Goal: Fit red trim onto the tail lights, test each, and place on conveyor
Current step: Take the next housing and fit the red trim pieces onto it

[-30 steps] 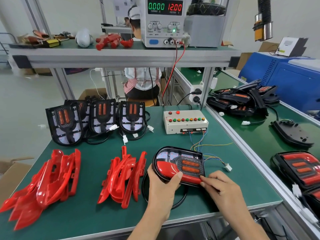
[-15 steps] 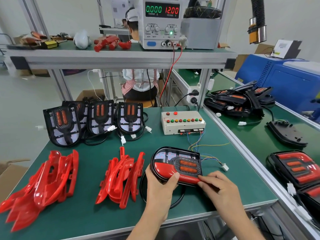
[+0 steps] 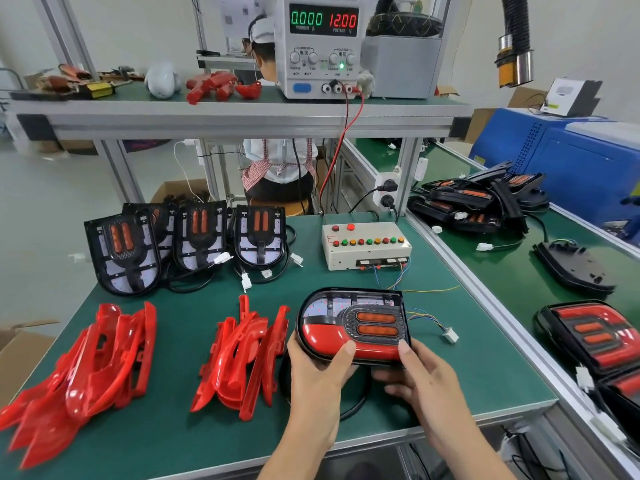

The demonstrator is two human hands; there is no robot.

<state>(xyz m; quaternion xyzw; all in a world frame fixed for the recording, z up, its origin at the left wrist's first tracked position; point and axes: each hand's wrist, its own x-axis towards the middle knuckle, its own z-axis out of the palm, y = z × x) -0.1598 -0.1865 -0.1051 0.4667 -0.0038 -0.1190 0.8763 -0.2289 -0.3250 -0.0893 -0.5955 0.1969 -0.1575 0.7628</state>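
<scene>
Gripping tail light [image 3: 353, 323], left hand [image 3: 320, 372] and right hand [image 3: 420, 379] curled round its red trim [image 3: 332, 341].

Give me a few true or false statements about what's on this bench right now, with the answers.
1. Both hands hold the tail light. True: left hand and right hand grip its near edge.
2. The power supply shows 24.00 volts. False: it reads 12.00.
3. Two piles of red trim lie left of the held light. True.
4. The white connector is plugged into the test box. False: it lies loose on the mat.
</scene>
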